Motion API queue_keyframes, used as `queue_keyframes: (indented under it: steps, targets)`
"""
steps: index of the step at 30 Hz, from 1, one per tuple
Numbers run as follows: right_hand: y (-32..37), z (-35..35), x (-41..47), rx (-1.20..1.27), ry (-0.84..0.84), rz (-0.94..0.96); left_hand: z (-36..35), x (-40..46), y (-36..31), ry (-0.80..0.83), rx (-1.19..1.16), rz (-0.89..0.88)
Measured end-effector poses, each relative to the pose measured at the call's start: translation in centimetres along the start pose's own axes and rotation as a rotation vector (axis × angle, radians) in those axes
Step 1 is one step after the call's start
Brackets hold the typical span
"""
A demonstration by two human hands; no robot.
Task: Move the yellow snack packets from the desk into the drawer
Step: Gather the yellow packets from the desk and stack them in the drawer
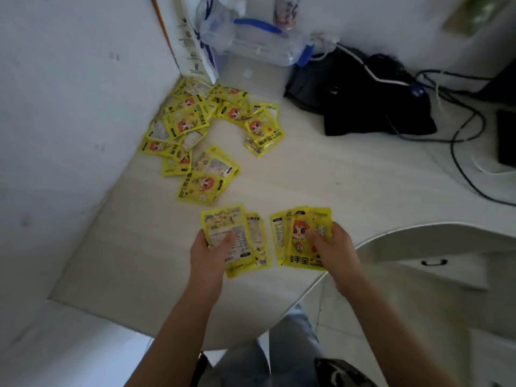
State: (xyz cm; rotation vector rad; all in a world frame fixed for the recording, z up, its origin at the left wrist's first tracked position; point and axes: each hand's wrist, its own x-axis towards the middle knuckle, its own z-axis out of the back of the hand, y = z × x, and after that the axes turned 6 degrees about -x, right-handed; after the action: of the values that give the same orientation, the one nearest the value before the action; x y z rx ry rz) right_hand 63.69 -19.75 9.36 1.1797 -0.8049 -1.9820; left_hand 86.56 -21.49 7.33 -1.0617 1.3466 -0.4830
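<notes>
My left hand (208, 254) grips a small stack of yellow snack packets (237, 233), back side up, just above the near part of the desk (321, 174). My right hand (333, 247) holds another fanned stack of yellow packets (297, 233) with a red-haired cartoon figure on the front. Several more yellow packets (208, 122) lie scattered on the desk toward the back left corner by the wall. A white drawer front with a dark handle (434, 262) shows under the desk's curved edge at the right; it looks shut.
A clear plastic box with blue clips (262, 48) stands at the back of the desk. A black bag (365, 99) and dark cables (460, 141) lie at the back right. A white wall (69, 93) borders the desk on the left. My legs show below the desk edge.
</notes>
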Motion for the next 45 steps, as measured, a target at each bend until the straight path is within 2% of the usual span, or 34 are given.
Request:
queue_keyframes:
  steps: [10,14,21,32,45]
  targets:
    - [-6.9,5.4,-8.6,0.231,-0.364,-0.101,-4.8,-4.2,3.0,0.328,0.223,0.043]
    - [-10.1,8.2,-11.4,0.339,-0.471,-0.175,-8.1,-6.9,4.6,0.466,0.272,0.068]
    - [-16.8,14.3,-16.3,0.436,-0.627,-0.281,-14.8,-12.9,9.3,0.613,0.403,0.1]
    - [-28.4,27.8,-21.9,0.472,-0.693,-0.372,-26.2,-25.9,19.8,0.683,0.519,0.123]
    - [-32.9,42.2,-18.3,0.492,-0.776,-0.388,-41.3,-31.2,26.0,0.738,0.569,0.173]
